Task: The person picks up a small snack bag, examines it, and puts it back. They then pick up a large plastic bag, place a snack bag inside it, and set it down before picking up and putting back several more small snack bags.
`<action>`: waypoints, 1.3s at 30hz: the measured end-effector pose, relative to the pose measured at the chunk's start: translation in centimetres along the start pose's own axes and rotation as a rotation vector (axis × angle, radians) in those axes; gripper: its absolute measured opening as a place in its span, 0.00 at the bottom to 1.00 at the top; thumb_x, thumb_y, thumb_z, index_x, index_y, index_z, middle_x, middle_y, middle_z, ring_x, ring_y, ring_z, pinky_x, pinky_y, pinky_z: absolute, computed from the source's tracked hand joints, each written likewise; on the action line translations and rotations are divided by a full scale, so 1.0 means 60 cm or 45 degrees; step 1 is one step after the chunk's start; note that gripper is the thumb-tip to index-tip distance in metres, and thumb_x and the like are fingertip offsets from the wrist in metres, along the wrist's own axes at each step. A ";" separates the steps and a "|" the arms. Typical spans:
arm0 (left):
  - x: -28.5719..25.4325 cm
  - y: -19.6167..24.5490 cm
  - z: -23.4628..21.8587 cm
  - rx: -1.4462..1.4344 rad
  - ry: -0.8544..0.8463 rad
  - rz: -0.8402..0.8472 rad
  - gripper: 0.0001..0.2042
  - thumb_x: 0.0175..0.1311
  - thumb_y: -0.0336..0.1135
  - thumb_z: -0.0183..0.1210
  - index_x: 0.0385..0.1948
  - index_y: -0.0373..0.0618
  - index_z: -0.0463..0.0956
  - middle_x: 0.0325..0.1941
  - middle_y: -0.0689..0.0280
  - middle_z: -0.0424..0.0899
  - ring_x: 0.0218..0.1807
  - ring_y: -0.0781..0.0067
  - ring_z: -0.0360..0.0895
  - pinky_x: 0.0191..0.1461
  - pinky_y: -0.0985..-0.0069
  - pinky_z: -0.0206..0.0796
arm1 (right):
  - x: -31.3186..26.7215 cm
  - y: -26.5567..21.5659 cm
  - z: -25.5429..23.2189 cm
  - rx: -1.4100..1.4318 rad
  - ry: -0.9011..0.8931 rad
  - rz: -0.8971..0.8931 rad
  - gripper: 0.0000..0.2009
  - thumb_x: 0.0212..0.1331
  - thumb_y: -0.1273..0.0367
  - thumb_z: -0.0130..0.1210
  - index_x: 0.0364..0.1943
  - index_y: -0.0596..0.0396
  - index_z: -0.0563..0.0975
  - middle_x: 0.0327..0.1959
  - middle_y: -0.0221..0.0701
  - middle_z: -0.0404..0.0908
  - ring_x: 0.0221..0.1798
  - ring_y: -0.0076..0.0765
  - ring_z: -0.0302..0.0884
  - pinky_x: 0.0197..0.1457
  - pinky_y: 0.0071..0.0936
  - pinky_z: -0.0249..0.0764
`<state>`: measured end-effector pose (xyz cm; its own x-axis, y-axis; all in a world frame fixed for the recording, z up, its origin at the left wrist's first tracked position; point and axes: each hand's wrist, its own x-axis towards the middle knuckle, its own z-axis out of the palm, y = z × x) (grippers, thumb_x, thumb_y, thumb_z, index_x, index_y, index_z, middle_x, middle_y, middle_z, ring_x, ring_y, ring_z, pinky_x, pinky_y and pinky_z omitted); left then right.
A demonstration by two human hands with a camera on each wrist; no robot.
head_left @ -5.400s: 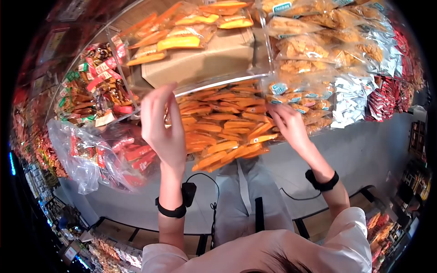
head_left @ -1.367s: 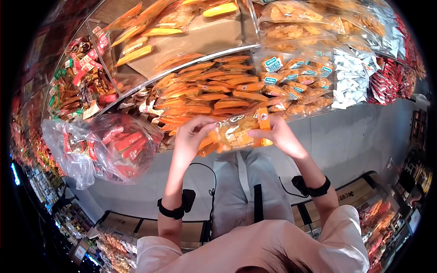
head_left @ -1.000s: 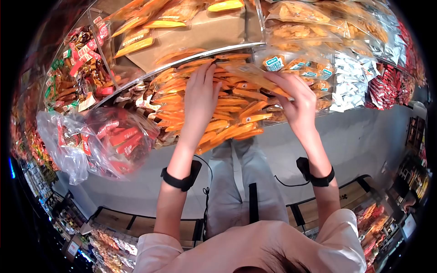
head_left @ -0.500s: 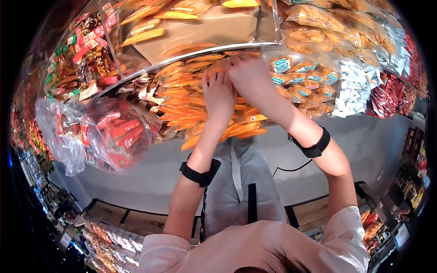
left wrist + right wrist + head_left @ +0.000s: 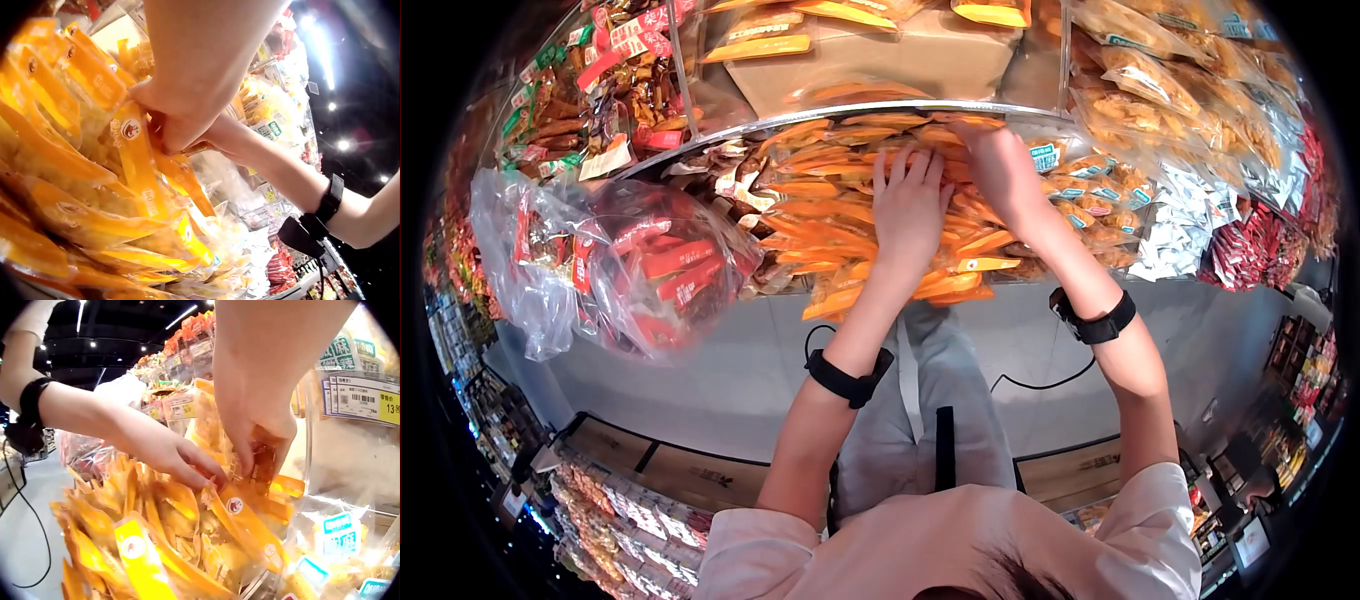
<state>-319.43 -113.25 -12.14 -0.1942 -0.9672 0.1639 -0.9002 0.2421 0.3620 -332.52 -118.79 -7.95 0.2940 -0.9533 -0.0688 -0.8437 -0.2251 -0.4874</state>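
Note:
Many orange-edged snack packets stand in close rows in a clear bin. The left hand lies over them with its fingers spread and touching their tops; in the right wrist view the left hand leans on the packets beside the right hand. At the bin's back, the right hand reaches down with bent fingers. In the right wrist view the right hand pinches an orange packet between thumb and fingers. Its fingertips are partly hidden in the left wrist view.
A clear divider separates the packets from a cardboard box behind. Left are a plastic bag of red packets and wrapped brown snacks. On the right stand bags with teal labels and silver packets. A price tag hangs behind.
Both hands came together from holding a packet at the bin's front to among the rows at its middle and back. Since half a second ago they have moved slightly apart.

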 end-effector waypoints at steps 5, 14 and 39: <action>-0.001 -0.001 0.001 0.002 -0.067 -0.031 0.18 0.58 0.39 0.58 0.49 0.42 0.74 0.50 0.64 0.75 0.61 0.64 0.64 0.70 0.56 0.45 | 0.001 0.005 0.014 0.053 0.143 -0.227 0.18 0.41 0.78 0.56 0.42 0.58 0.77 0.43 0.41 0.80 0.34 0.51 0.80 0.35 0.38 0.78; 0.000 0.005 -0.009 -0.009 -0.060 -0.022 0.17 0.57 0.38 0.58 0.48 0.43 0.74 0.49 0.65 0.75 0.59 0.65 0.66 0.68 0.57 0.47 | 0.040 0.025 0.058 0.422 -0.224 0.258 0.15 0.52 0.73 0.50 0.45 0.58 0.76 0.32 0.48 0.79 0.33 0.53 0.79 0.34 0.39 0.74; 0.019 -0.026 -0.216 -0.513 0.116 -0.140 0.10 0.65 0.32 0.54 0.41 0.35 0.77 0.40 0.57 0.82 0.40 0.64 0.81 0.45 0.75 0.70 | 0.010 0.015 0.052 -0.318 0.042 -0.177 0.11 0.44 0.75 0.56 0.36 0.56 0.78 0.26 0.39 0.80 0.32 0.42 0.80 0.33 0.33 0.76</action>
<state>-313.19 -113.72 -0.60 -0.0542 -0.9824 0.1785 -0.6856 0.1666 0.7086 -331.66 -118.94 -11.16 0.4033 -0.9150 0.0139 -0.8821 -0.3927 -0.2601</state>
